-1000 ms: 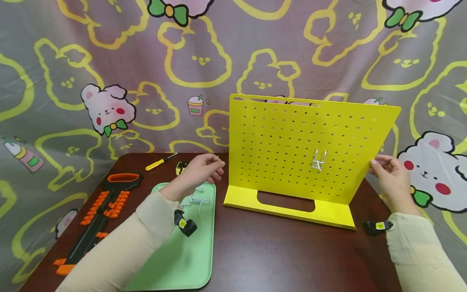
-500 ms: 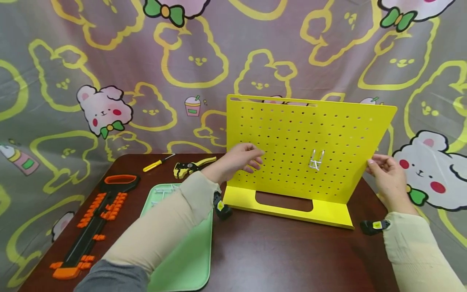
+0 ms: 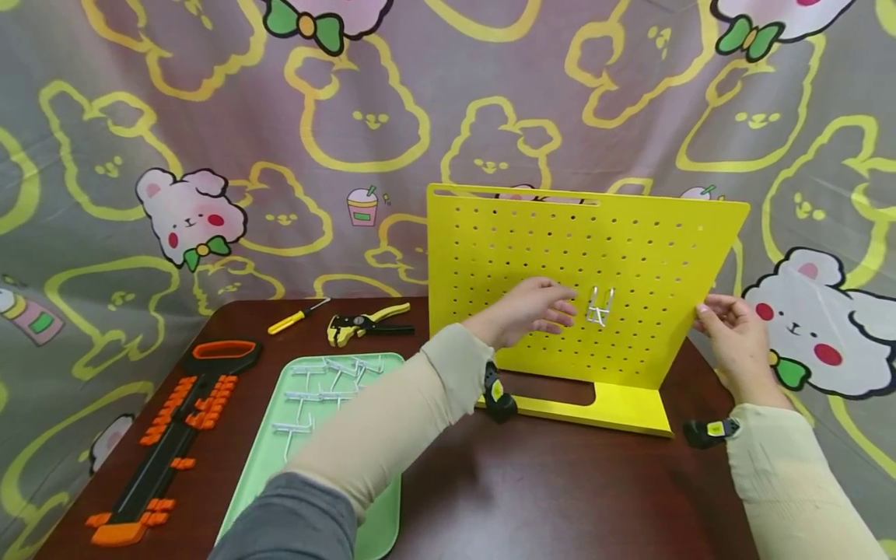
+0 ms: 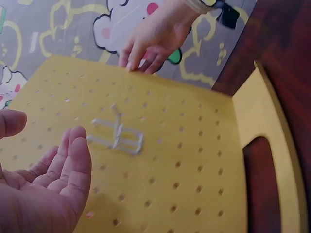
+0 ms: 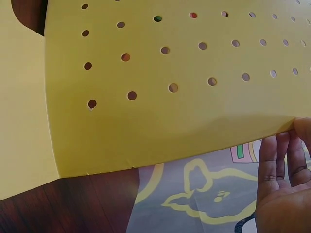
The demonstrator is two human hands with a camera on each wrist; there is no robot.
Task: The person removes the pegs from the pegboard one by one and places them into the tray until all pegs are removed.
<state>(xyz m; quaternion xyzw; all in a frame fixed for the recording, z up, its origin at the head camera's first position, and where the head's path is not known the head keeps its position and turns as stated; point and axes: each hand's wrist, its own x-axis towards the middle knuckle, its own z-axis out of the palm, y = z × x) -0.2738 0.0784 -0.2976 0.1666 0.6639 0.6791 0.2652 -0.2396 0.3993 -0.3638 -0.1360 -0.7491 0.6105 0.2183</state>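
A yellow pegboard stands upright on its flat base. On its right half sits a white metal hook, its prongs pointing outward in the left wrist view. My left hand is in front of the board, just left of the hook and apart from it, with nothing between its fingers. At the board's right edge, my right hand pinches the panel. In the right wrist view the thumb lies on the front and the fingers are behind the edge.
A green tray left of the board carries several white hooks. Behind it lie yellow-black wire strippers and a yellow screwdriver. A black rack with orange clips lies far left. A patterned curtain hangs behind.
My left hand has moved right, from above the tray to in front of the board near the hook, uncovering the wire strippers and tray hooks. The right hand stays on the board's edge.
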